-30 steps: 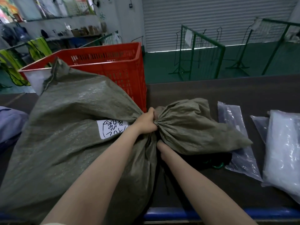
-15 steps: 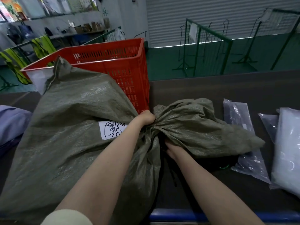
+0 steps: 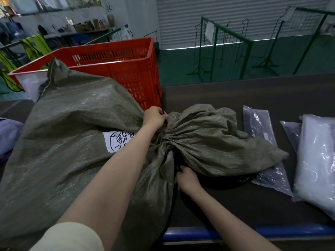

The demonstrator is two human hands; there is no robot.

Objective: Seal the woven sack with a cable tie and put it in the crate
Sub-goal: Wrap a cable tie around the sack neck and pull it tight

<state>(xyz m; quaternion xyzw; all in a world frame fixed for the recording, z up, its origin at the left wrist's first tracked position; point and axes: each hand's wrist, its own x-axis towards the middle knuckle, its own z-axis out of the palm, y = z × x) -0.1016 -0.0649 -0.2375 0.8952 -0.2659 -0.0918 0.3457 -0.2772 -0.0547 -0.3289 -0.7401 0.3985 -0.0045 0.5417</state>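
Woven sack [image 3: 72, 142]: coarse grey-green weave, bulging, white handwritten label [image 3: 117, 141], lying on my dark table [image 3: 235, 98]. Right hand [image 3: 187, 180] curled beneath its gathered neck, grip hidden from me. Left hand [image 3: 155, 117] clenched on the neck, pinching a thin black cable tie [image 3: 159, 98]. Red perforated plastic crate [image 3: 126, 69] just behind.

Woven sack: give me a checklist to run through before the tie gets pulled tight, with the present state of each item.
1. Neck of the woven sack gathered: ok, bunched under the left hand.
2. Left grip on the neck: ok, fingers closed on the fabric.
3. Cable tie present: ok, a thin black strip rises from the left hand.
4. Tie looped round the neck: cannot tell.
5. Right hand holding the tie's other end: cannot tell, its fingers are tucked under the fabric.
6. Red crate within reach: ok, right behind the sack.
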